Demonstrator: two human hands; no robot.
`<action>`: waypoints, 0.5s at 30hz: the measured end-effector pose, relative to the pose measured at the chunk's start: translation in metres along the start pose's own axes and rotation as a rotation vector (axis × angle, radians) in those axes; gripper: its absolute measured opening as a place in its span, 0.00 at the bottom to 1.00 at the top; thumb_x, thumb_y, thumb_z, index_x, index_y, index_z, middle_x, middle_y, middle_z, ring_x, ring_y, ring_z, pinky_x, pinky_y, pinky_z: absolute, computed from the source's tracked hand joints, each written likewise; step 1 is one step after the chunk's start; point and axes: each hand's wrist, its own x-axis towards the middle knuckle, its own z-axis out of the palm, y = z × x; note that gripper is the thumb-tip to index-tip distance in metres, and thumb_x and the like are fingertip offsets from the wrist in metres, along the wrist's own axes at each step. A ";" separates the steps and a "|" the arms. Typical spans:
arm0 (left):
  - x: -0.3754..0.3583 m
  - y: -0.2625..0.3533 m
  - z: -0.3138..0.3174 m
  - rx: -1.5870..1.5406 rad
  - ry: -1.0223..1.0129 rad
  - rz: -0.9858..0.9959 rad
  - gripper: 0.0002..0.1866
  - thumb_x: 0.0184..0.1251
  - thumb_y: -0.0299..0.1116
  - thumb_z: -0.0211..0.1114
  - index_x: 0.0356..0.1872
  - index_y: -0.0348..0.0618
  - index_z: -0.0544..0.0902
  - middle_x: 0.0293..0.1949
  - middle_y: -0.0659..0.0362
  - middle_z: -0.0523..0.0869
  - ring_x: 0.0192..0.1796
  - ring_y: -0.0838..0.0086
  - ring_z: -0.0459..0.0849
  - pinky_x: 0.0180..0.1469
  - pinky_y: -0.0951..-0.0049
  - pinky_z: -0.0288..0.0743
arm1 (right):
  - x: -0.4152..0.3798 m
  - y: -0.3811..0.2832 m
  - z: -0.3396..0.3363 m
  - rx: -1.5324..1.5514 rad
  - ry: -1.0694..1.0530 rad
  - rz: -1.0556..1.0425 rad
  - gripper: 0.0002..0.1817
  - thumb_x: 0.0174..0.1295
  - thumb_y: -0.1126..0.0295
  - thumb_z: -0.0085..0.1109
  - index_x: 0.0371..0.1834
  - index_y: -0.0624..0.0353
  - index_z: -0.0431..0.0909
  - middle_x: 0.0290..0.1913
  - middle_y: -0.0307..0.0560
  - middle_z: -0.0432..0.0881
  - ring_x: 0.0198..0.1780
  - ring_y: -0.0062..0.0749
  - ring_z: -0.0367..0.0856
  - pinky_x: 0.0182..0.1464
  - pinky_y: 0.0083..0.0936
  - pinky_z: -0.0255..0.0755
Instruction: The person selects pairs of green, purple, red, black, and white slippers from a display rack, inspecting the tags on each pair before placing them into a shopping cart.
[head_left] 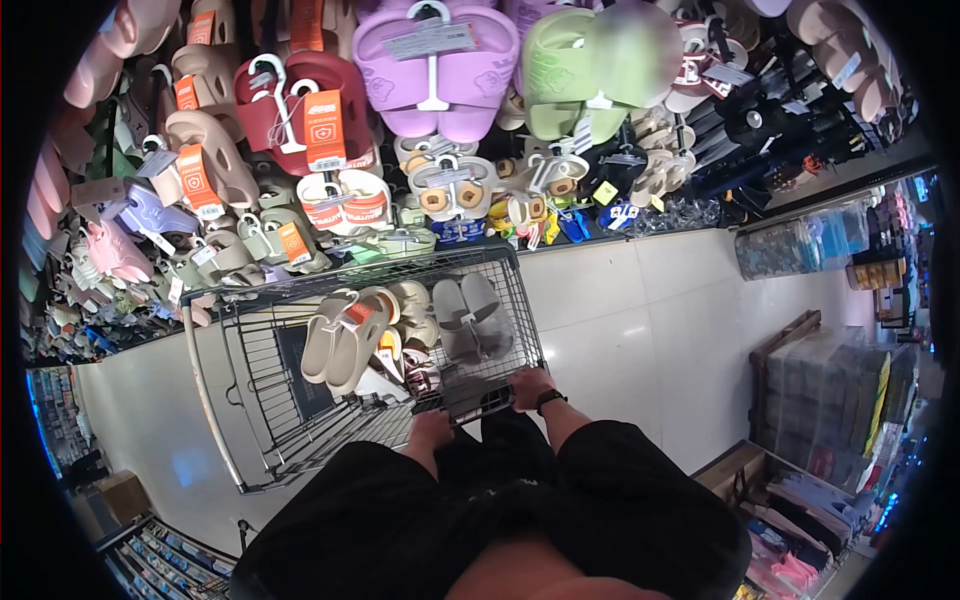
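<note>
A black wire shopping cart (270, 340) stands in front of me, below a wall of hanging slippers. My left hand (431, 430) is closed on the cart's handle at its near side. Further right, my right hand (531, 387), with a dark band on the wrist, grips the same handle. Inside the cart lie a pair of beige slippers (346, 350) with an orange tag and a pair of grey slippers (468, 312). Between them are pale slippers (414, 308) and a dark red and white pair (421, 372), partly covered.
Purple slippers (438, 75), green slippers (560, 80) and red slippers (262, 110) hang on the display beyond the cart. Pale floor tiles (600, 300) extend to the right. A plastic-wrapped stack (815, 390) and a bin of folded goods (800, 510) stand at the right.
</note>
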 end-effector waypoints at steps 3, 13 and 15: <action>0.003 0.008 0.012 0.018 0.024 0.026 0.18 0.59 0.43 0.58 0.45 0.42 0.81 0.44 0.49 0.86 0.48 0.55 0.86 0.50 0.56 0.79 | -0.010 0.009 0.012 0.007 0.019 0.009 0.20 0.44 0.56 0.62 0.38 0.57 0.81 0.43 0.49 0.83 0.50 0.44 0.81 0.51 0.36 0.78; 0.033 0.003 0.073 0.064 -0.005 0.053 0.21 0.59 0.47 0.59 0.48 0.46 0.79 0.45 0.50 0.85 0.48 0.55 0.85 0.48 0.54 0.79 | -0.034 0.027 0.033 0.037 0.095 -0.044 0.22 0.41 0.56 0.62 0.38 0.58 0.80 0.42 0.51 0.83 0.50 0.44 0.80 0.53 0.36 0.76; 0.036 -0.002 0.080 0.074 0.003 0.031 0.21 0.57 0.47 0.60 0.49 0.48 0.79 0.45 0.50 0.85 0.49 0.54 0.85 0.48 0.54 0.78 | -0.036 0.029 0.037 0.093 0.110 -0.048 0.23 0.40 0.56 0.63 0.38 0.58 0.80 0.42 0.51 0.83 0.51 0.44 0.80 0.53 0.36 0.77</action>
